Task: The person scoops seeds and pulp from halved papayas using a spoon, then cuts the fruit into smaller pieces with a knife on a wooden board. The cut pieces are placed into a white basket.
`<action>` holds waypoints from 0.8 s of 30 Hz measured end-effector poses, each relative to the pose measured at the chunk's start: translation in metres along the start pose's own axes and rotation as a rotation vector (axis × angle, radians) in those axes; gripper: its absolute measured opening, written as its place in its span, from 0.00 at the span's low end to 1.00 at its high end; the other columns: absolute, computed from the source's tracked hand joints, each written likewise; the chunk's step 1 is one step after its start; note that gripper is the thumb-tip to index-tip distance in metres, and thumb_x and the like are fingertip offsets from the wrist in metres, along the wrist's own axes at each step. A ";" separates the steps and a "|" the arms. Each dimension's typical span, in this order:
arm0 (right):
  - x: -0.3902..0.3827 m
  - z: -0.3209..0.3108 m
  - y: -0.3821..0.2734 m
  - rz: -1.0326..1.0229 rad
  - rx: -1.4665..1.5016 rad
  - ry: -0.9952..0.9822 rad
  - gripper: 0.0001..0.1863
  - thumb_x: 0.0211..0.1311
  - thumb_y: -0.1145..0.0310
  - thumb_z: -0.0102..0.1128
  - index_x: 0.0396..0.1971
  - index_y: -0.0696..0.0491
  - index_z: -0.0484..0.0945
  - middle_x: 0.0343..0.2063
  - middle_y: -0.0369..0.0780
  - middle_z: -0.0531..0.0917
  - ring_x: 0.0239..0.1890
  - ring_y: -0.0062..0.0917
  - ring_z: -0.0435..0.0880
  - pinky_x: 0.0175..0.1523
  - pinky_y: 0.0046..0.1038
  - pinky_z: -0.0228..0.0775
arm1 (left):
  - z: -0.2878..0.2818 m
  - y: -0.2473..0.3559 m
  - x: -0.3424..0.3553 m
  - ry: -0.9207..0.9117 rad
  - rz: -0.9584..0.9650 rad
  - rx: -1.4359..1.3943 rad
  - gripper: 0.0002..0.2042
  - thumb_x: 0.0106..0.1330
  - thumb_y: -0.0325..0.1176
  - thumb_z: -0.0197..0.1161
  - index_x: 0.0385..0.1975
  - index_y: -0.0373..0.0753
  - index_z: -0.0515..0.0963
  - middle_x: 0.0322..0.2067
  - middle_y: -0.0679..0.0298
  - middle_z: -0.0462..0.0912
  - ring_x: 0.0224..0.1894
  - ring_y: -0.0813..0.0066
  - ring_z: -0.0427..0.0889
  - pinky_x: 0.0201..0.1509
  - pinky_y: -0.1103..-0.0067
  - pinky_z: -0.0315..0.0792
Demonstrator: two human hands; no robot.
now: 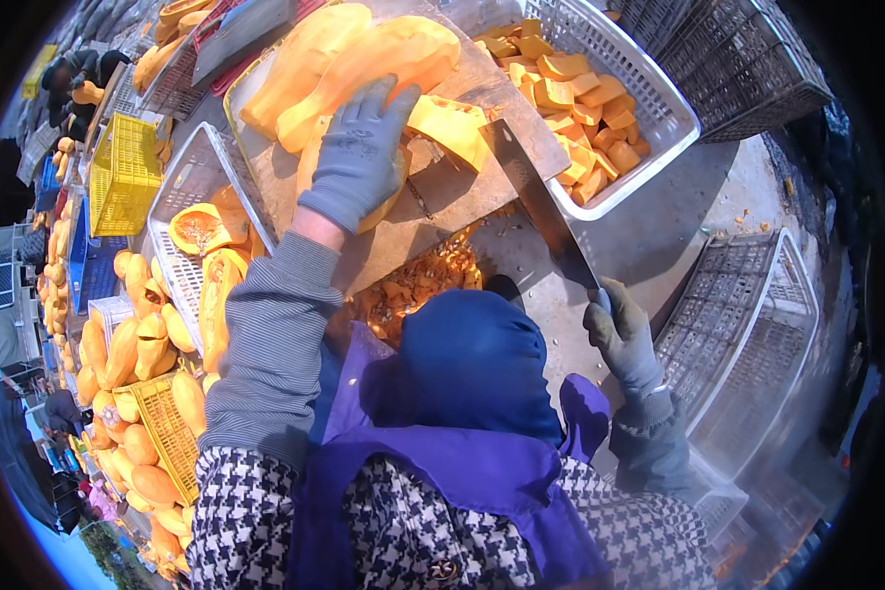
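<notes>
My left hand (356,152), in a grey glove, grips an orange squash piece (383,211) on the wooden board (379,256). Two long, peeled-looking squash pieces (364,88) lie beyond it, and a cut, hollowed piece (447,128) is just right of my fingers. My right hand (615,334), also gloved, is closed round the handle of a large cleaver (541,206), whose blade points up across the board's right edge. The underside of the piece under my left hand is hidden.
A white crate (659,147) of squash chunks stands top right; another crate (172,280) holds halves at left. Squash scraps (428,275) lie below the board. Stacked crates (733,334) stand right. Yellow crates (123,172), whole squashes and other people (79,79) are at far left.
</notes>
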State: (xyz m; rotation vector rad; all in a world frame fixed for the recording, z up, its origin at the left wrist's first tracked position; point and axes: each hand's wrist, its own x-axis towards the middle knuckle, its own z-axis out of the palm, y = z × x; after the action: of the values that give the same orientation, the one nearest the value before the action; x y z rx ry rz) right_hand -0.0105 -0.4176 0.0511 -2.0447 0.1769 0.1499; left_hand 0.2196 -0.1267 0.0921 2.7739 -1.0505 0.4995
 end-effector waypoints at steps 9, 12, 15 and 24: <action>0.014 0.025 -0.018 0.152 0.523 0.201 0.19 0.64 0.70 0.52 0.53 0.59 0.68 0.24 0.32 0.72 0.20 0.12 0.69 0.25 0.16 0.63 | 0.040 0.054 0.036 -0.181 -0.346 -0.264 0.27 0.50 0.39 0.70 0.48 0.36 0.70 0.43 0.48 0.73 0.45 0.49 0.76 0.47 0.66 0.73; 0.027 0.006 -0.046 0.013 0.261 0.201 0.18 0.66 0.68 0.50 0.53 0.59 0.68 0.27 0.33 0.74 0.24 0.11 0.70 0.29 0.15 0.64 | 0.045 0.053 0.025 -0.017 -0.308 -0.352 0.24 0.50 0.35 0.70 0.45 0.36 0.68 0.44 0.47 0.70 0.42 0.47 0.78 0.45 0.64 0.74; 0.046 -0.014 -0.080 -0.221 0.339 0.214 0.18 0.68 0.67 0.47 0.53 0.59 0.67 0.27 0.34 0.75 0.25 0.11 0.71 0.31 0.15 0.65 | 0.051 0.054 0.019 -0.036 -0.429 -0.431 0.25 0.49 0.31 0.70 0.46 0.37 0.67 0.45 0.47 0.69 0.41 0.45 0.76 0.45 0.63 0.73; 0.104 -0.018 -0.065 0.125 -0.109 -0.100 0.19 0.68 0.58 0.47 0.48 0.59 0.70 0.28 0.45 0.79 0.24 0.29 0.80 0.32 0.27 0.71 | 0.050 0.056 0.025 -0.222 -0.575 -0.410 0.29 0.53 0.29 0.62 0.57 0.38 0.63 0.52 0.44 0.68 0.53 0.47 0.73 0.55 0.67 0.70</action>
State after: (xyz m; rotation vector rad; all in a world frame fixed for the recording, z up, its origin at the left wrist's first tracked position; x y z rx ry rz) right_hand 0.1041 -0.4099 0.0972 -2.1291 0.2391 0.3452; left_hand 0.2130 -0.1964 0.0543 2.6070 -0.2905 -0.0917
